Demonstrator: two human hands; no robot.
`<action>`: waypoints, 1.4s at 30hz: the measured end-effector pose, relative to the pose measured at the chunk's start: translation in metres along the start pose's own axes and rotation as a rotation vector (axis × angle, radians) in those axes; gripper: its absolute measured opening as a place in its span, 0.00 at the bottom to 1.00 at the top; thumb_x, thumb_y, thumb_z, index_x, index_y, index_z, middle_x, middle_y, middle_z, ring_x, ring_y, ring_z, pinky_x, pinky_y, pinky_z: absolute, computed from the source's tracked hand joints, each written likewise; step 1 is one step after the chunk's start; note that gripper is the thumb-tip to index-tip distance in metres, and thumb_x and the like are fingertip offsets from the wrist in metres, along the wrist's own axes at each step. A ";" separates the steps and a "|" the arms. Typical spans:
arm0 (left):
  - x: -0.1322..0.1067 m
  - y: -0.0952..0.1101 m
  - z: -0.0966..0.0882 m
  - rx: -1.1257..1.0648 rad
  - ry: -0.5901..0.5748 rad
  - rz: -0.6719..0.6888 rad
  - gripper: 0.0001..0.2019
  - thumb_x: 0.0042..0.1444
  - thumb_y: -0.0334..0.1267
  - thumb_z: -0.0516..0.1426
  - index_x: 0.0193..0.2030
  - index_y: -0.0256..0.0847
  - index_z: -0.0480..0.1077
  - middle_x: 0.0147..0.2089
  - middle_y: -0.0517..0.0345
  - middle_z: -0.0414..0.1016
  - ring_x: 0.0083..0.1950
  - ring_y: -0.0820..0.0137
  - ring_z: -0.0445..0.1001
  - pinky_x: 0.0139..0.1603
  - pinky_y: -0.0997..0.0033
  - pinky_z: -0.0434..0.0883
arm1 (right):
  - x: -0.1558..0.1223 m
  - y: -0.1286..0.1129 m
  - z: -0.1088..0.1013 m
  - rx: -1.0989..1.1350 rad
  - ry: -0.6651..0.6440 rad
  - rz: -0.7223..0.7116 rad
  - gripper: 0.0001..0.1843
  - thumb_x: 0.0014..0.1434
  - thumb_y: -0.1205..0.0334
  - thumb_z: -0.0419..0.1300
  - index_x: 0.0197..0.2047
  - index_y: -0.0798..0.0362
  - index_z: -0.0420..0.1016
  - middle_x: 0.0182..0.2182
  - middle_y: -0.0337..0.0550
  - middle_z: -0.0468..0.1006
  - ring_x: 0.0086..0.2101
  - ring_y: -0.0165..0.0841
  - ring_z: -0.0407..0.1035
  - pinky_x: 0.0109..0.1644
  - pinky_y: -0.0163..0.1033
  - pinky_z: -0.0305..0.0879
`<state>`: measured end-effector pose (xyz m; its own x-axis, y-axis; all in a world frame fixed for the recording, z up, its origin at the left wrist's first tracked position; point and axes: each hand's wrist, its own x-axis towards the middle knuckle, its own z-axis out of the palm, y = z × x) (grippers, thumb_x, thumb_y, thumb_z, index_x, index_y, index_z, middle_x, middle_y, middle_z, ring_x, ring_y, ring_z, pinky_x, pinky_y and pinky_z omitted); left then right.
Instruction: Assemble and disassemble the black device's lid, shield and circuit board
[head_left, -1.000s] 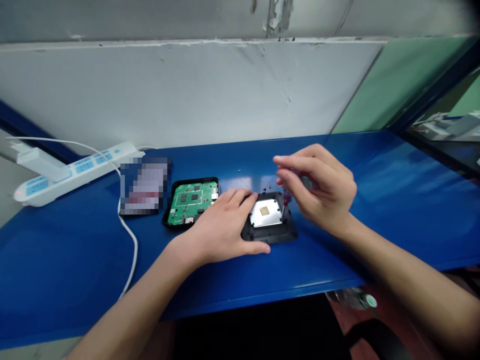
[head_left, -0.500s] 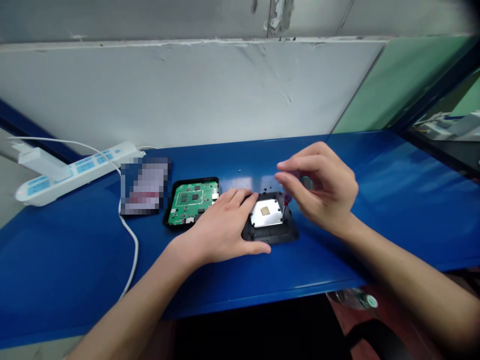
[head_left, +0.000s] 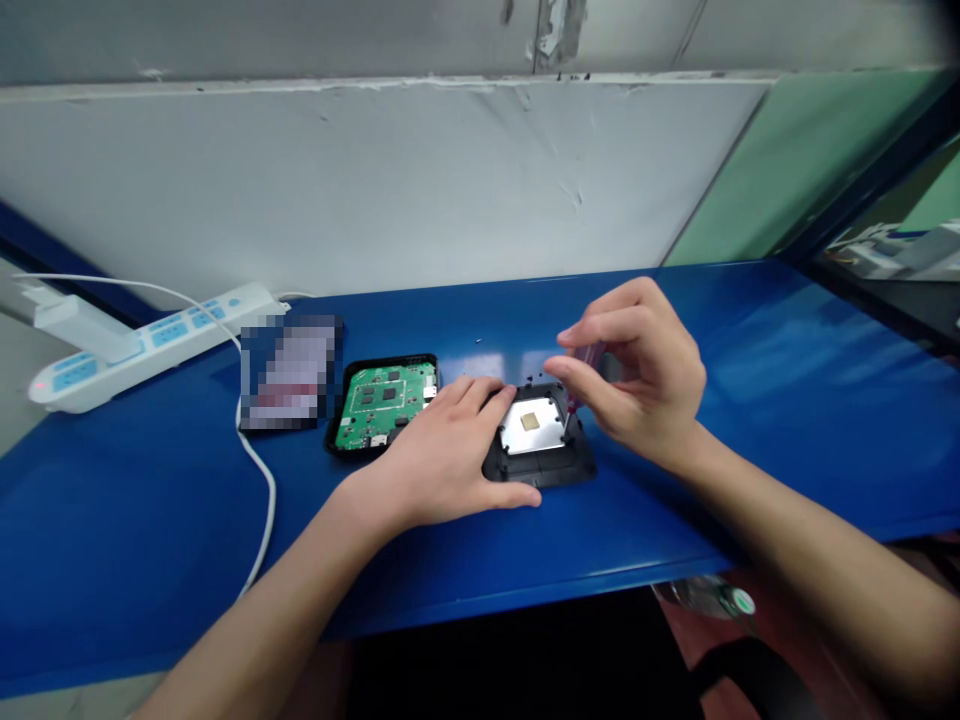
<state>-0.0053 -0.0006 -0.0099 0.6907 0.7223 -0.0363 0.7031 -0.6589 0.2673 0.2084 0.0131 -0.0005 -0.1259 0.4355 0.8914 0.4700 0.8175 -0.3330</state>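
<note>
My left hand (head_left: 439, 455) lies over the left side of a black plastic cover (head_left: 551, 470), its fingers along the far edge and its thumb by the near edge, holding the cover against the table. Fixed in the cover is a shiny metal plate (head_left: 514, 432) with a tan square pad (head_left: 530, 421) on it. My right hand (head_left: 649, 375) is closed round a screwdriver (head_left: 589, 357) with a translucent, reddish handle. The screwdriver tilts down to the plate's right edge; its tip is hard to make out. Left of the cover, a green circuit board (head_left: 379, 398) sits in a black casing (head_left: 337, 440).
Several tiny dark bits (head_left: 529, 380) and a small screw-like piece (head_left: 478, 341) lie on the blue table (head_left: 787, 400) beyond the cover. At left are a blurred-out phone-like object (head_left: 296, 375), a white power strip (head_left: 172, 335) and a white cable (head_left: 266, 490). A bottle (head_left: 705, 597) is below the table edge.
My right hand's fingers have shifted slightly to the left and turned on the screwdriver, showing more of its handle. My left hand and the cover stay in place.
</note>
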 end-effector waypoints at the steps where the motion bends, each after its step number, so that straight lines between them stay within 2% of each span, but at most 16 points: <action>1: 0.000 0.000 0.000 0.002 -0.002 -0.001 0.50 0.52 0.72 0.57 0.70 0.35 0.57 0.70 0.39 0.61 0.69 0.45 0.59 0.70 0.45 0.59 | 0.000 0.000 0.000 -0.006 0.005 0.000 0.09 0.57 0.57 0.70 0.40 0.44 0.76 0.31 0.39 0.72 0.30 0.32 0.69 0.27 0.39 0.72; 6: 0.000 0.000 -0.001 0.009 0.008 -0.001 0.48 0.52 0.71 0.58 0.69 0.36 0.59 0.68 0.40 0.63 0.68 0.44 0.61 0.68 0.46 0.60 | 0.000 -0.004 0.000 0.014 -0.011 0.003 0.08 0.59 0.62 0.69 0.43 0.45 0.78 0.33 0.39 0.77 0.29 0.30 0.72 0.29 0.38 0.74; 10: -0.001 -0.001 -0.001 0.007 0.021 0.015 0.47 0.52 0.71 0.57 0.69 0.38 0.59 0.67 0.41 0.64 0.67 0.45 0.62 0.68 0.46 0.61 | -0.006 -0.007 0.000 0.113 -0.089 0.133 0.11 0.69 0.66 0.55 0.51 0.48 0.75 0.42 0.40 0.83 0.29 0.27 0.77 0.32 0.35 0.77; 13: -0.001 -0.002 0.000 0.006 0.029 0.026 0.47 0.52 0.72 0.57 0.69 0.38 0.59 0.67 0.42 0.64 0.67 0.46 0.62 0.68 0.46 0.61 | -0.009 -0.006 0.000 0.174 -0.080 0.177 0.13 0.72 0.64 0.48 0.50 0.49 0.74 0.42 0.40 0.83 0.28 0.26 0.78 0.30 0.34 0.76; 15: -0.001 -0.001 0.001 0.013 0.026 0.022 0.48 0.52 0.72 0.57 0.69 0.37 0.59 0.67 0.41 0.64 0.66 0.46 0.62 0.67 0.46 0.62 | -0.008 -0.004 0.000 0.187 -0.071 0.159 0.10 0.71 0.63 0.51 0.48 0.48 0.73 0.42 0.41 0.82 0.30 0.27 0.78 0.30 0.35 0.76; 17: 0.000 -0.001 0.001 0.019 0.022 0.012 0.48 0.52 0.71 0.58 0.69 0.36 0.59 0.68 0.40 0.63 0.66 0.46 0.62 0.67 0.47 0.62 | -0.005 -0.002 0.001 0.137 -0.053 0.093 0.03 0.66 0.61 0.60 0.44 0.47 0.74 0.40 0.41 0.79 0.33 0.29 0.76 0.31 0.37 0.76; 20: 0.000 0.000 0.000 0.019 0.014 0.006 0.48 0.52 0.71 0.58 0.70 0.36 0.58 0.69 0.39 0.62 0.68 0.46 0.61 0.68 0.46 0.61 | -0.001 -0.001 0.001 0.041 -0.011 -0.001 0.09 0.57 0.61 0.70 0.40 0.47 0.75 0.35 0.40 0.75 0.32 0.30 0.72 0.29 0.37 0.74; 23: 0.000 -0.001 -0.001 0.026 0.008 0.009 0.49 0.52 0.71 0.58 0.69 0.34 0.59 0.69 0.37 0.62 0.68 0.45 0.61 0.69 0.45 0.60 | -0.001 -0.003 0.002 0.031 -0.006 0.036 0.09 0.59 0.64 0.68 0.43 0.46 0.76 0.35 0.39 0.76 0.29 0.29 0.72 0.29 0.37 0.75; 27: 0.000 -0.001 -0.001 0.031 0.015 0.019 0.48 0.53 0.71 0.57 0.69 0.35 0.59 0.68 0.39 0.63 0.68 0.46 0.61 0.69 0.46 0.60 | -0.006 -0.008 0.002 0.118 -0.058 0.181 0.10 0.69 0.65 0.55 0.50 0.48 0.74 0.42 0.41 0.82 0.32 0.28 0.79 0.32 0.36 0.77; 30: 0.000 -0.001 0.000 0.033 0.018 0.022 0.48 0.53 0.72 0.57 0.69 0.35 0.59 0.68 0.39 0.63 0.68 0.46 0.61 0.69 0.46 0.60 | -0.009 -0.008 0.001 0.188 -0.064 0.208 0.15 0.73 0.65 0.47 0.51 0.49 0.74 0.44 0.42 0.83 0.33 0.28 0.80 0.33 0.36 0.77; 32: 0.000 -0.001 0.001 0.030 0.018 0.019 0.49 0.52 0.72 0.58 0.69 0.34 0.59 0.68 0.39 0.63 0.67 0.46 0.61 0.68 0.46 0.61 | -0.008 -0.006 0.001 0.216 -0.071 0.197 0.12 0.72 0.64 0.49 0.49 0.49 0.74 0.44 0.43 0.82 0.34 0.29 0.80 0.34 0.37 0.77; 34: 0.000 -0.002 0.001 0.025 0.018 0.016 0.49 0.52 0.71 0.58 0.69 0.34 0.59 0.68 0.39 0.63 0.67 0.46 0.61 0.68 0.46 0.61 | -0.005 -0.004 0.001 0.186 -0.075 0.133 0.06 0.68 0.63 0.58 0.46 0.49 0.74 0.42 0.43 0.80 0.35 0.30 0.77 0.34 0.38 0.76; 37: 0.000 -0.001 0.000 0.022 0.012 0.012 0.49 0.53 0.71 0.58 0.70 0.35 0.58 0.69 0.39 0.63 0.68 0.45 0.60 0.69 0.46 0.60 | -0.001 -0.002 0.001 0.083 -0.048 0.012 0.09 0.59 0.62 0.69 0.41 0.49 0.75 0.35 0.39 0.75 0.32 0.29 0.72 0.31 0.37 0.73; 39: 0.000 0.000 -0.001 0.028 0.006 0.009 0.49 0.53 0.71 0.58 0.70 0.34 0.58 0.69 0.39 0.62 0.68 0.46 0.60 0.69 0.46 0.60 | -0.001 -0.002 0.002 0.048 -0.025 -0.011 0.09 0.57 0.63 0.71 0.41 0.49 0.77 0.32 0.38 0.75 0.29 0.28 0.71 0.30 0.36 0.73; 42: 0.000 0.001 -0.001 0.040 0.003 0.009 0.49 0.53 0.70 0.59 0.69 0.32 0.60 0.68 0.38 0.63 0.66 0.47 0.62 0.68 0.48 0.61 | -0.006 -0.005 0.003 0.075 -0.026 0.100 0.10 0.62 0.66 0.66 0.47 0.48 0.76 0.35 0.38 0.81 0.30 0.28 0.75 0.32 0.36 0.75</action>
<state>-0.0050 -0.0007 -0.0083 0.6965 0.7169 -0.0315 0.7032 -0.6731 0.2289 0.2035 0.0074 -0.0049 -0.1042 0.5251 0.8446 0.4145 0.7949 -0.4431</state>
